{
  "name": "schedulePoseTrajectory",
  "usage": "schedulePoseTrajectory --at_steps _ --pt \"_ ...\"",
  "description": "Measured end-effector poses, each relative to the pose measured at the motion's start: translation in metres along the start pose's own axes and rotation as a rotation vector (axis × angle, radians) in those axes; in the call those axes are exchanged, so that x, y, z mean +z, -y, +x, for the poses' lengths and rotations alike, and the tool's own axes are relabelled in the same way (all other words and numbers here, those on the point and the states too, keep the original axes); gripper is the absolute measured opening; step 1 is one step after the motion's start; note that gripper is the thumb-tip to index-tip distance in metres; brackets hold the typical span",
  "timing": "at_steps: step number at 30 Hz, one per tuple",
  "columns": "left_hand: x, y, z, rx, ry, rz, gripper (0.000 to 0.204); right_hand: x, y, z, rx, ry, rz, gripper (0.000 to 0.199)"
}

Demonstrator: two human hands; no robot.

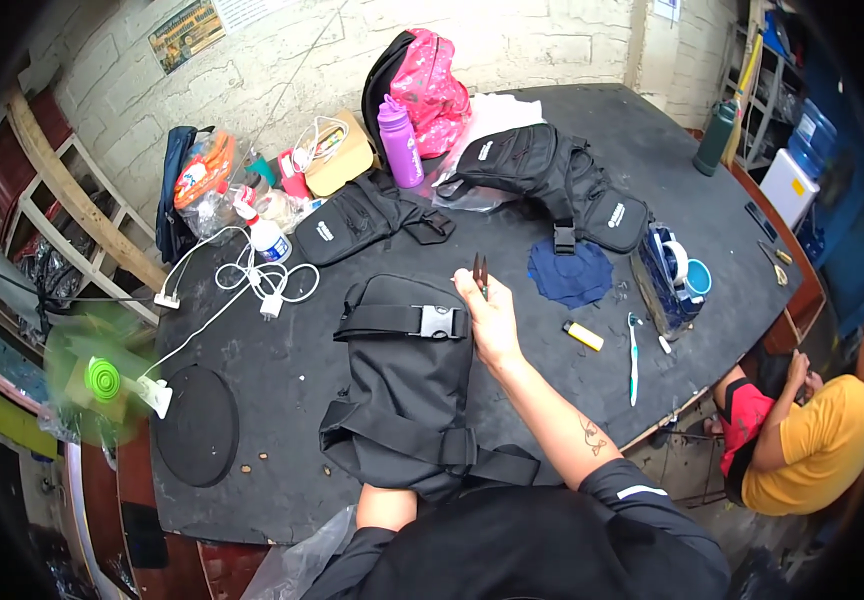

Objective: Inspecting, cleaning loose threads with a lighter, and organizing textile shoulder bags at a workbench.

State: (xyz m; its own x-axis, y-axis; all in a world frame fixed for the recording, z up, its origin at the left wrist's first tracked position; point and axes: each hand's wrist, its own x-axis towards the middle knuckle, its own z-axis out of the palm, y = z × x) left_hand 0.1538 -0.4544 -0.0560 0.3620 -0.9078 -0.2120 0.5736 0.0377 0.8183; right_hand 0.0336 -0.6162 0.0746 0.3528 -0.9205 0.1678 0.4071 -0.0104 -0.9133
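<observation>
A black fabric bag (407,375) with straps and a grey side-release buckle (438,322) lies on the table in front of me. Only the wrist of my left hand (388,506) shows at the bag's near end; the fingers are hidden in or under the fabric. Beside the bag's far right corner, my right hand (493,325) is closed around small thread snips (480,268), their dark blades pointing up and away from me. The hand is close to the bag's edge; whether it touches the fabric I cannot tell.
More black bags (512,165) lie at the back near a purple bottle (400,142). To the right are a yellow lighter (583,336), a toothbrush (634,360) and navy cloth pieces (570,271). A green fan (102,379) spins at left; a seated person (817,440) is at right.
</observation>
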Motion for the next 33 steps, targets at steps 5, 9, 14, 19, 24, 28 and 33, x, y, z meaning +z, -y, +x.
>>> schedulePoseTrajectory --at_steps 5,9,14,19,24,28,33 --pt "0.01 -0.003 0.01 0.024 0.018 -0.017 0.059 -0.004 -0.006 -0.002 0.015 0.081 0.071 0.03" --pt "0.02 -0.004 0.023 0.048 0.039 -0.033 0.059 -0.011 -0.017 -0.003 0.018 0.092 0.116 0.033" --pt "0.039 -0.002 0.041 0.095 0.053 -0.044 0.059 -0.015 -0.033 0.031 -0.074 -0.238 0.001 0.04" --pt "0.051 -0.008 0.055 0.159 0.034 -0.082 0.06 -0.032 -0.037 0.078 0.144 -0.265 0.077 0.04" --pt "0.045 -0.026 0.061 0.207 -0.008 -0.136 0.06 -0.07 -0.055 0.057 0.001 -0.158 -0.494 0.045" --pt "0.037 -0.036 0.066 0.241 -0.017 -0.147 0.06 -0.084 -0.056 0.002 -0.067 0.021 -1.494 0.051" --pt "0.034 -0.05 0.073 0.286 -0.004 -0.1 0.061 -0.051 0.005 -0.035 -0.275 0.727 -1.13 0.067"
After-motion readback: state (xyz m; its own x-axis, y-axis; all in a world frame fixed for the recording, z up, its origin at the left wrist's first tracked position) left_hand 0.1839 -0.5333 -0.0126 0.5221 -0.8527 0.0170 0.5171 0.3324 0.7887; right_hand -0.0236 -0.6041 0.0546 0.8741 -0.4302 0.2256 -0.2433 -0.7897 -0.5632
